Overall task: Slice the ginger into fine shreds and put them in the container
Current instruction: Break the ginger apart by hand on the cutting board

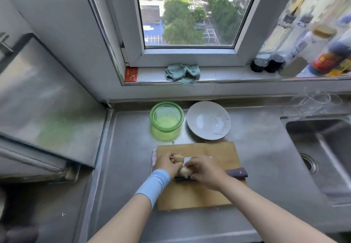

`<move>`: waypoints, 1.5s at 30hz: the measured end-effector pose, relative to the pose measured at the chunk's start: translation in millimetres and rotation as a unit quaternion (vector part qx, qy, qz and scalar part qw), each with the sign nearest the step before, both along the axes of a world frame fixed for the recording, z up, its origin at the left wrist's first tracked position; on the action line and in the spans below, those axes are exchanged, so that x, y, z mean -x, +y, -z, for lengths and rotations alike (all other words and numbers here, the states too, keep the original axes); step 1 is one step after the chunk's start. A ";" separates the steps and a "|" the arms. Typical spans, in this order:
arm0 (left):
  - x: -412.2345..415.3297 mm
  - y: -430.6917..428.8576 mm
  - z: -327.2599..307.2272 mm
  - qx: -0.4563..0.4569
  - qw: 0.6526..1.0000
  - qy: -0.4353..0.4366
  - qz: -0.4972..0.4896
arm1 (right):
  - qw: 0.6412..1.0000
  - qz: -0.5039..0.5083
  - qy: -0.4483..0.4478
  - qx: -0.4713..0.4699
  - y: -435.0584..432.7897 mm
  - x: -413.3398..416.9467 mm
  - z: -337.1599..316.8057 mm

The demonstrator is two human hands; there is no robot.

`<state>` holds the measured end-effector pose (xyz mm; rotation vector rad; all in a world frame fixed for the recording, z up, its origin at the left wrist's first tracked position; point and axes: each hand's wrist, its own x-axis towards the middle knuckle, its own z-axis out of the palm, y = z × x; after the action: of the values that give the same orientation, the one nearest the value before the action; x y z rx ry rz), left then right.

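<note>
A knobbly piece of ginger point(178, 158) sits over the wooden cutting board point(201, 195), held between both hands. My left hand point(166, 164), with a blue band on the wrist, grips its left end. My right hand point(206, 171) curls its fingers round the ginger's right end. A cleaver lies flat on the board under the hands, its dark handle point(237, 172) pointing right and its blade mostly hidden. Behind the board stands a green see-through container point(166, 122), with a grey bowl point(209, 122) beside it.
A steel sink point(321, 153) is set into the counter at right. A green cloth point(183, 73) lies on the window sill, with sauce bottles point(303, 53) at the sill's right end. A steel appliance point(43, 102) stands at left.
</note>
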<state>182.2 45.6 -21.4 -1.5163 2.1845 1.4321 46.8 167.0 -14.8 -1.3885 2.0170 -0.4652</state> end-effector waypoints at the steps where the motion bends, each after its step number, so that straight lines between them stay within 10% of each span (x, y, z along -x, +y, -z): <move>1: -8.4 0.4 5.0 0.012 1.000 -0.009 0.017 | 1.000 -0.018 0.013 -0.010 1.2 -6.2 3.9; 14: -18.8 -7.1 22.9 0.093 0.985 -0.063 0.131 | 0.984 -0.053 0.167 -0.017 34.0 25.3 21.9; 24: -13.4 -12.4 16.3 0.063 0.984 -0.071 0.150 | 0.992 -0.027 0.118 -0.017 49.6 57.1 32.0; 34: -20.5 -3.8 32.5 0.073 0.990 -0.080 0.092 | 0.986 0.053 0.159 0.022 30.7 50.6 33.1; 45: -31.3 3.1 25.8 0.131 0.989 0.000 -0.062 | 0.992 -0.086 0.088 -0.038 22.2 -15.9 30.3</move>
<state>213.5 48.7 -47.2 -1.7623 2.3947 1.2120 62.7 189.2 -45.1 -1.5867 2.0071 -0.1945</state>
